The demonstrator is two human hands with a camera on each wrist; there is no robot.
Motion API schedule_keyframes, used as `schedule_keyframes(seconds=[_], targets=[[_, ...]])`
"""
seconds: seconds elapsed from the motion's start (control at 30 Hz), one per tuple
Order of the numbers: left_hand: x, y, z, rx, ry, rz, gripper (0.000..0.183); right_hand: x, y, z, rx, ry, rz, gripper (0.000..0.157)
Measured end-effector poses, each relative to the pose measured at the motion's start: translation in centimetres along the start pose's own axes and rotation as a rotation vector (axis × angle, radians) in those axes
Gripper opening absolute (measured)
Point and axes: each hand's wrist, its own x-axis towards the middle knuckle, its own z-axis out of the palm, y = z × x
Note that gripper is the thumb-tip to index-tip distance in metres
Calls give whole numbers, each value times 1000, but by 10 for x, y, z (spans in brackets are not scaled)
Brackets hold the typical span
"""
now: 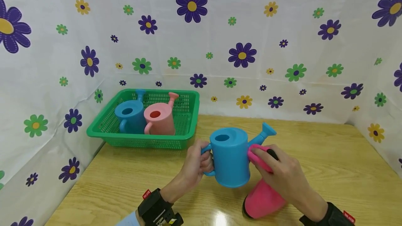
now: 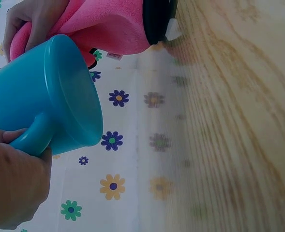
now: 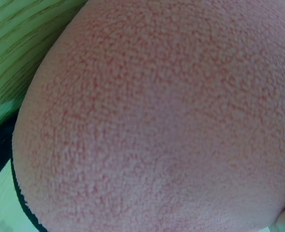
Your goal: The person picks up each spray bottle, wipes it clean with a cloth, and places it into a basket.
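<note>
My left hand [image 1: 198, 161] grips the handle of a blue watering can [image 1: 230, 159], which is held upright above the table with its spout toward the right. In my right hand [image 1: 287, 175] is a pink cloth [image 1: 265, 200] with black edging, bunched under the fingers against the can's side just below the spout. The cloth's lower part hangs down beside the can. From the left wrist view, the can's underside shows, with the pink cloth [image 2: 113, 26] beyond it. Pink cloth [image 3: 157, 121] fills most of the right wrist view and hides the right fingers there.
A green basket [image 1: 141, 142] stands at the back left of the wooden table [image 1: 329, 163]. Inside it are another blue watering can [image 1: 133, 119] and a pink watering can [image 1: 163, 119]. A white flowered sheet [image 1: 213, 37] hangs behind and along the sides.
</note>
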Motion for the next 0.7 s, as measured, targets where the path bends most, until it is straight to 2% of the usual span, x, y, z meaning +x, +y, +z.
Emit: schedule_keyframes(seconds=[0.2,0.43,0.7], targets=[[0,1,2,22,-11,0,46,2,3,-3,-24,1,10,58],[-1,0,2,40,2,-20,46,6,5,-6,-60,62,-3,54],[-1,0,4,47,17,-27,47,5,8,-9,-90,54,53,56]])
